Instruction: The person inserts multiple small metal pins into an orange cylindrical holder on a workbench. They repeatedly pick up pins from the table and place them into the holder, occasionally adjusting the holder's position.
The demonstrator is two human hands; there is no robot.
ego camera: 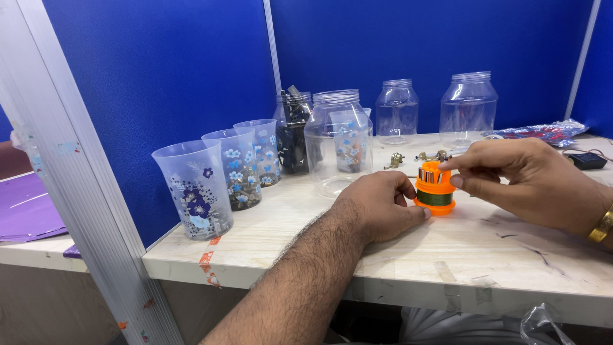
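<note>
Left hand (383, 207) curled, steadying orange bit holder (434, 190); right hand (530, 182) seemingly pinching its top.

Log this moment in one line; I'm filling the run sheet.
left hand: steadies small orange plastic bit holder | right hand: pinches its top | on pale wooden table

Three flowered plastic cups (193, 189) line the wooden table (306, 236), beside clear jars (338, 140), one dark-filled jar (293, 133), small metal fittings (434, 155) and a blue partition (159, 70).
</note>
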